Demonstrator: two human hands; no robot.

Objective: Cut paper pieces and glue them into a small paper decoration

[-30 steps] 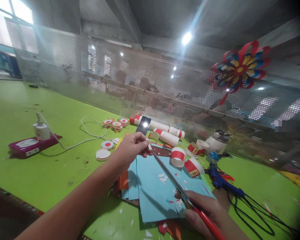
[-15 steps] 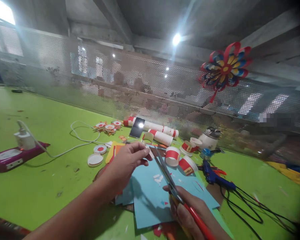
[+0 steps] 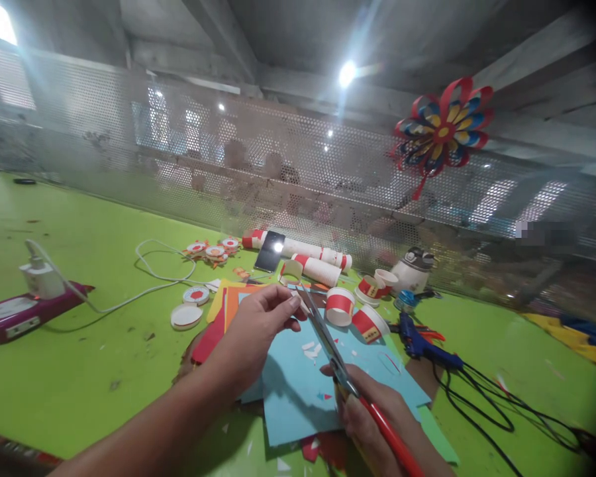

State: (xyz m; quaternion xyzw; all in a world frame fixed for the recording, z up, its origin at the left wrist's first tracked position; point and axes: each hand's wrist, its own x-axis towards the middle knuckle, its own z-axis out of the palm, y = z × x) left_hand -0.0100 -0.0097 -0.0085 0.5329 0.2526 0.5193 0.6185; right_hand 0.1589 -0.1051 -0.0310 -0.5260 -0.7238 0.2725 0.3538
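Note:
My left hand (image 3: 261,324) is closed in a pinch on a small white paper piece (image 3: 304,309), mostly hidden by the fingertips. Wrapped in my right hand (image 3: 372,411) are scissors (image 3: 338,368) with a red handle, their blades pointing up and away, tips beside the white piece. Beneath both hands lie light blue paper sheets (image 3: 298,414), with white paper scraps (image 3: 312,349) and tiny red and blue bits on top. Two cut red-and-white paper cup pieces, one a ring (image 3: 340,307) and one a tilted cup (image 3: 369,324), rest just beyond the blades.
A blue glue gun (image 3: 430,348) with black cables lies right. Behind stand stacked paper cups (image 3: 305,249), a phone (image 3: 269,252) leaning on them, and a white jar (image 3: 411,270). Left are round lids (image 3: 186,317) and a purple power strip (image 3: 34,311) with a white cable. A perforated screen borders the table.
The scissor blades have drawn closer together beside the white paper piece. My left hand keeps its pinch. The whole view has shifted slightly.

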